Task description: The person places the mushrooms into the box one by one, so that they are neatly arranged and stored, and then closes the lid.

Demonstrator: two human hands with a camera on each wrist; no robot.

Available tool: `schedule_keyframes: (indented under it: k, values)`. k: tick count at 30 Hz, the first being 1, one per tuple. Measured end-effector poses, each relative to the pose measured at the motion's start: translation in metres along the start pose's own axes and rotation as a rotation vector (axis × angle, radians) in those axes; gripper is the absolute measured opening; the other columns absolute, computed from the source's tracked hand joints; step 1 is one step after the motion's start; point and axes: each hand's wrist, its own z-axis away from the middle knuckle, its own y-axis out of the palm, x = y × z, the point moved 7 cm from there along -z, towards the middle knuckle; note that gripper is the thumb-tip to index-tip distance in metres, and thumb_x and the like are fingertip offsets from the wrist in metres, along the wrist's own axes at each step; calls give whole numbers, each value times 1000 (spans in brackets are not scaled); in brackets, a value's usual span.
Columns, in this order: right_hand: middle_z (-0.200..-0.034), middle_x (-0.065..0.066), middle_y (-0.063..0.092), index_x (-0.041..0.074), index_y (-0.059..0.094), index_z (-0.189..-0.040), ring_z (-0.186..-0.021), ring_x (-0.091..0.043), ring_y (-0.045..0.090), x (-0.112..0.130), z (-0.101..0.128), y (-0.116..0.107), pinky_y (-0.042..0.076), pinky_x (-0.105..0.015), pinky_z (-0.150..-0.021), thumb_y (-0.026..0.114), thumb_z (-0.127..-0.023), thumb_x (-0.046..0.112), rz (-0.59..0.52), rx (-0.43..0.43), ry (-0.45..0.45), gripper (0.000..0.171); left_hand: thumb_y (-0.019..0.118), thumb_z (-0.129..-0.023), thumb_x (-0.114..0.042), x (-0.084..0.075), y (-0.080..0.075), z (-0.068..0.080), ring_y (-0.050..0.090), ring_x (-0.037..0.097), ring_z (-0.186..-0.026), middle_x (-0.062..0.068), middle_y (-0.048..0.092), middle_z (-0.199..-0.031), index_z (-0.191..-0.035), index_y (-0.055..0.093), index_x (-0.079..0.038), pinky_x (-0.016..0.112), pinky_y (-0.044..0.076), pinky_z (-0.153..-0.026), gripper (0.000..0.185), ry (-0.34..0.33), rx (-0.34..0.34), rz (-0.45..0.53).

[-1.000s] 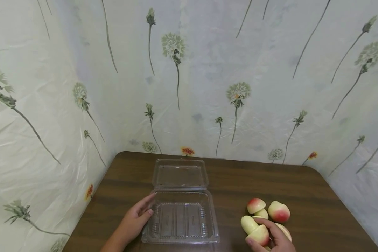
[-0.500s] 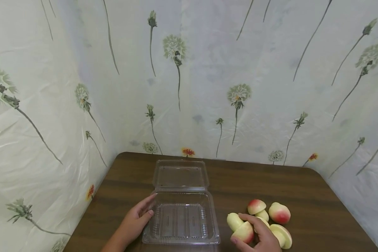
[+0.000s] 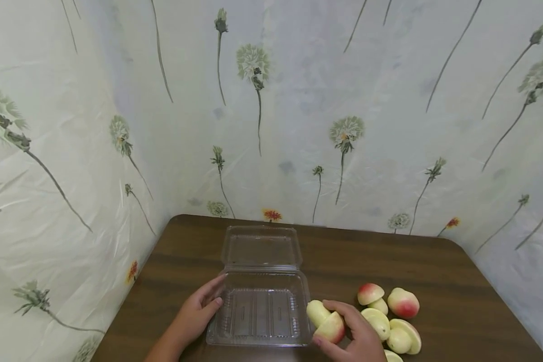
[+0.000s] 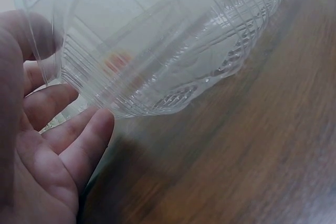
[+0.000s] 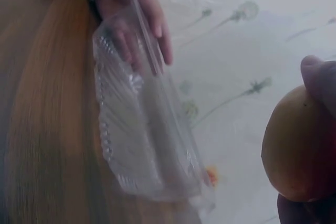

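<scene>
In the head view my left hand point(image 3: 198, 312) grips the left side of a clear plastic hinged container point(image 3: 259, 317), thumb at the rim and fingers along the outer wall. The container's lid point(image 3: 262, 247) lies folded back, and no contents show inside. My right hand point(image 3: 355, 336) holds a mushroom point(image 3: 329, 328) with a pale stem and red-tinted cap, close beside the container's right wall. The right wrist view shows its rounded cap point(image 5: 296, 142) between thumb and fingers. Several more mushrooms point(image 3: 375, 323) lie on the table to the right of that hand.
The dark wooden table point(image 3: 344, 256) has rounded far corners. A pale plastic curtain point(image 3: 294, 125) printed with dandelions hangs behind it and along the left. Nearest my right hand, a mushroom point(image 3: 392, 356) is cut off by the lower frame edge.
My right hand has carried the mushroom left, away from the other mushrooms and up to the container's right side. My left hand has stayed on the container.
</scene>
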Motion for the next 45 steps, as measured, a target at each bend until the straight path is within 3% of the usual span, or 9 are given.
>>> schedule_keyframes:
  k: [4,12,17,23,30,35,42,45]
  values:
    - [-113,5,64,20,61,-121,-95,0,58,6,-3,6,45,-9,-78,89,-65,25,-8,7,-17,63,52,-98,-8,0,1,-2,35,22,-139,-2,35,-153,-145,41,-20,21,37,-103,50,-9,21,40]
    - [-117,4,62,20,59,-124,-101,-4,59,13,-7,17,45,-10,-82,89,-67,27,-48,55,-50,65,51,-99,-12,2,1,-1,33,22,-140,-6,33,-153,-146,39,-24,27,39,-105,50,-43,27,41]
    - [-119,5,60,22,58,-126,-101,-5,59,18,-11,23,49,-14,-80,86,-70,30,-65,97,-34,63,52,-99,-10,3,1,-1,34,20,-140,-6,34,-153,-146,40,-23,28,37,-106,50,-25,17,47]
    - [-117,16,58,32,58,-123,-93,-1,57,21,-10,31,49,-19,-75,84,-70,39,-39,122,39,60,53,-97,-6,4,1,0,35,20,-139,-4,36,-152,-145,42,-19,30,35,-108,50,-5,8,20]
    - [-122,8,59,26,56,-126,-99,-4,58,29,-15,40,50,-20,-76,83,-73,37,-69,161,-54,60,53,-98,-7,1,0,0,34,19,-140,-6,36,-152,-145,42,-20,31,33,-108,50,-15,4,30]
    - [-121,15,57,31,56,-125,-97,-1,58,33,-10,51,50,-21,-75,81,-73,44,-69,207,-29,59,53,-98,-7,6,2,8,34,19,-140,-6,35,-152,-145,42,-21,29,34,-108,51,-45,3,15]
    - [-123,14,56,29,55,-127,-101,-4,56,45,-18,57,50,-21,-79,79,-75,45,-59,229,-61,59,52,-98,-5,-1,1,-1,36,19,-139,-6,37,-152,-146,40,-16,31,35,-107,51,30,4,-5]
    - [-125,12,56,28,54,-127,-105,-6,57,50,-22,61,49,-22,-84,78,-76,44,-60,245,-74,59,52,-98,-5,-2,-1,-4,34,18,-139,-6,35,-153,-147,39,-17,30,36,-107,52,27,19,-7]
